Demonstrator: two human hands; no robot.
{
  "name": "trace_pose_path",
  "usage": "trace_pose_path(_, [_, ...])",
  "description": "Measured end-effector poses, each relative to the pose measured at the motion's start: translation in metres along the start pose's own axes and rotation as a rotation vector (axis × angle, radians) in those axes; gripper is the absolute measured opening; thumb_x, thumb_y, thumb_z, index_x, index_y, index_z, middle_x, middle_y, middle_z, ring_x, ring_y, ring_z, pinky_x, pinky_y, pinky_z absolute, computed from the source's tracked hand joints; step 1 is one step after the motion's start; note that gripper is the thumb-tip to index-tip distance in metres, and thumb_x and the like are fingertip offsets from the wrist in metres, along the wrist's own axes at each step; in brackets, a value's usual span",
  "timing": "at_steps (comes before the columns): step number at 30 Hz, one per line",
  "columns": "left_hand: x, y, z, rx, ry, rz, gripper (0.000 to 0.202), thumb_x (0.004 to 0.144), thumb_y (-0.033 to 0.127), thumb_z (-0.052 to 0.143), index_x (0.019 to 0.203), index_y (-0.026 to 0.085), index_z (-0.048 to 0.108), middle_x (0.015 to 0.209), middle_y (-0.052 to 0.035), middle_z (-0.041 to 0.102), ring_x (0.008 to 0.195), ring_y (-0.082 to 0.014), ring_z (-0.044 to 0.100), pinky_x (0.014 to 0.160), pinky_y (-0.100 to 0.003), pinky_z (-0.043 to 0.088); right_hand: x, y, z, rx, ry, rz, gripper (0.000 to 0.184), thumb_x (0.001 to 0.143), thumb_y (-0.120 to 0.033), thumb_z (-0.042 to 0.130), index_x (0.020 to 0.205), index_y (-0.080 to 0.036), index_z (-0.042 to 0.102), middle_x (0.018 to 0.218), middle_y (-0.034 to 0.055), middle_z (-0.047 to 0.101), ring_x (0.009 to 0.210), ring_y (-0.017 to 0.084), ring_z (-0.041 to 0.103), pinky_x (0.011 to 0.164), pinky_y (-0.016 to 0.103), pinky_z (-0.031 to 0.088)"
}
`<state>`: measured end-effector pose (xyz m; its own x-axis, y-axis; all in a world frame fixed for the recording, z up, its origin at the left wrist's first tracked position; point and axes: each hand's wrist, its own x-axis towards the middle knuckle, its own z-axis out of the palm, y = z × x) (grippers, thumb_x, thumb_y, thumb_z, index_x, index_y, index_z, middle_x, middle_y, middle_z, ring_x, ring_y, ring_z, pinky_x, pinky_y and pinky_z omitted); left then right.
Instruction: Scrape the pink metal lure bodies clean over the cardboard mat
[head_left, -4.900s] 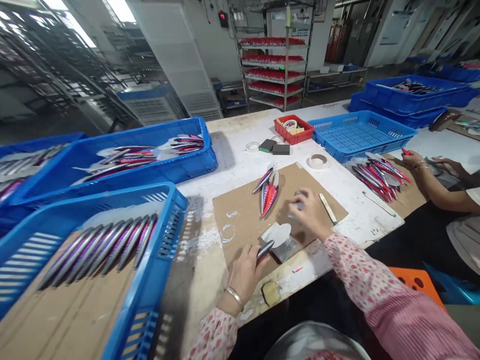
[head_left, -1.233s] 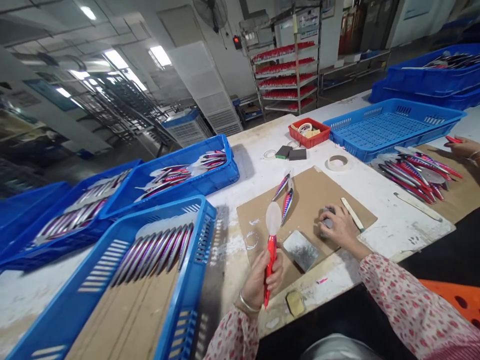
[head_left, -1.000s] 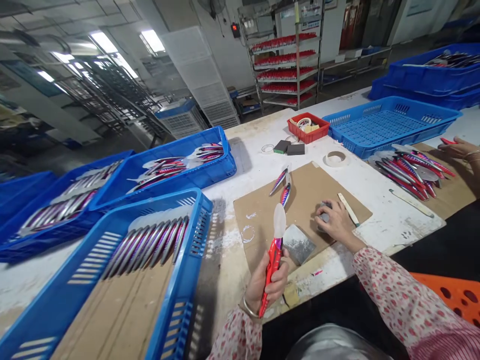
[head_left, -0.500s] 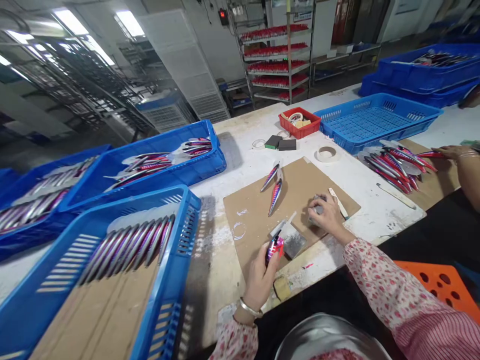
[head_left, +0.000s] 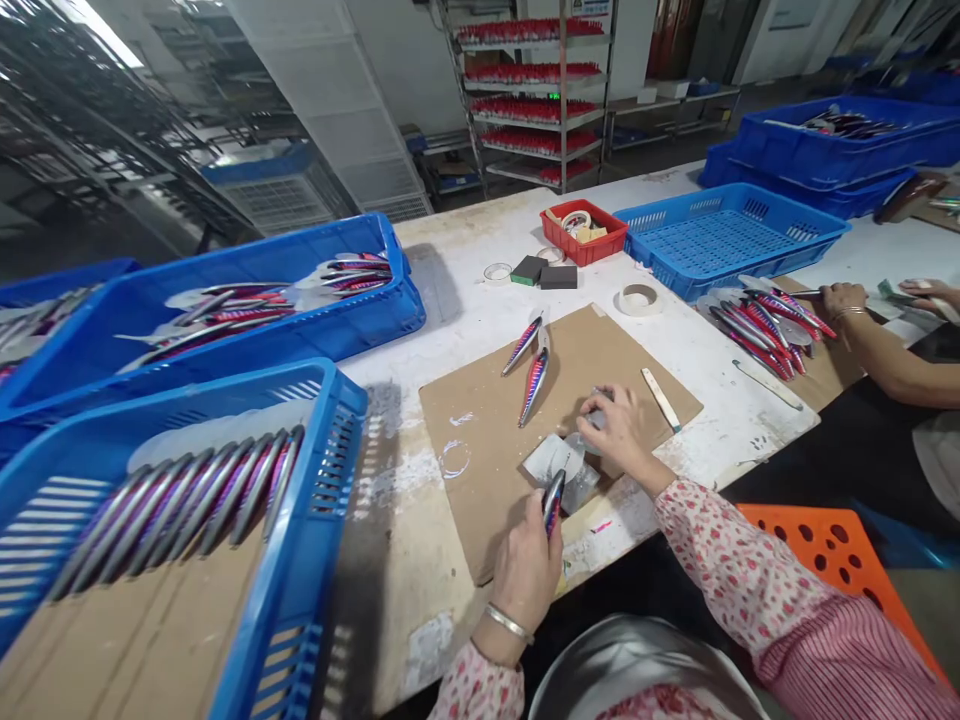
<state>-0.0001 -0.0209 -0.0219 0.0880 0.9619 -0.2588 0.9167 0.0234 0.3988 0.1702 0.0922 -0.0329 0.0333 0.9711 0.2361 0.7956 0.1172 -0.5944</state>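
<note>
My left hand (head_left: 527, 560) is closed around a fishing lure (head_left: 553, 503) with a dark back and a clear lip, low over the near edge of the cardboard sheet (head_left: 480, 510). My right hand (head_left: 616, 432) pinches a small grey sanding block (head_left: 598, 408), just right of the lure's lip. Beneath the lure lies another grey block (head_left: 580, 490), with a whitish flat piece (head_left: 545, 458) beside it. Two striped lures, one nearer (head_left: 534, 385) and one farther (head_left: 522, 343), rest on the sheet. A pale-handled knife (head_left: 661, 400) lies to the right.
On the left, a blue basket (head_left: 341, 400) holds a row of lures on cardboard; a blue bin (head_left: 405, 300) behind it holds more. Tape (head_left: 638, 299), dark blocks (head_left: 559, 277) and a red basket (head_left: 583, 252) stand farther back. At right, a co-worker's hand (head_left: 844, 297) is beside a lure pile (head_left: 765, 325).
The lure in my left hand has turned from its pink side to its dark back. My right hand has brought the sanding block closer to it. The view has swung right.
</note>
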Motion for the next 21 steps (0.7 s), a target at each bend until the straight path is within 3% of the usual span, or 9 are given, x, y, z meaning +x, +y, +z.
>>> trace_pose_path(5, [0.0,0.013,-0.003,0.116,-0.105,-0.059,0.037,0.099,0.025,0.036,0.132,0.01,0.044,0.09,-0.0117,0.073,0.083,-0.0256,0.072,0.065,-0.031,0.048,-0.02,-0.008,0.0,0.098,-0.134,-0.087,0.01,0.076,-0.027,0.066,0.085,-0.025,0.07,0.116,0.0042,0.057,0.111,0.024,0.048,0.095,0.037,0.038])
trace_pose_path(10, [0.001,0.013,0.001,0.148,-0.078,-0.066,0.038,0.099,0.026,0.037,0.132,0.011,0.045,0.094,-0.0123,0.073,0.086,-0.0242,0.072,0.066,-0.03,0.048,-0.002,-0.007,-0.002,-0.017,-0.119,0.033,0.01,0.079,-0.028,0.063,0.085,-0.024,0.07,0.114,0.0062,0.057,0.112,0.026,0.046,0.09,0.037,0.038])
trace_pose_path(15, [0.001,0.013,0.002,0.105,-0.087,-0.071,0.038,0.099,0.026,0.037,0.134,0.013,0.043,0.095,-0.0102,0.074,0.086,-0.0221,0.072,0.065,-0.028,0.046,-0.01,-0.011,-0.002,0.029,-0.188,-0.087,0.01,0.079,-0.027,0.064,0.087,-0.025,0.069,0.114,0.0044,0.057,0.112,0.024,0.047,0.093,0.036,0.037])
trace_pose_path(21, [0.0,0.015,0.002,0.113,-0.054,-0.088,0.037,0.099,0.027,0.036,0.132,0.012,0.044,0.094,-0.0115,0.073,0.086,-0.0236,0.072,0.065,-0.028,0.046,0.0,-0.014,-0.005,-0.093,-0.145,0.051,0.011,0.083,-0.029,0.061,0.089,-0.025,0.07,0.118,0.006,0.056,0.113,0.026,0.045,0.09,0.037,0.038])
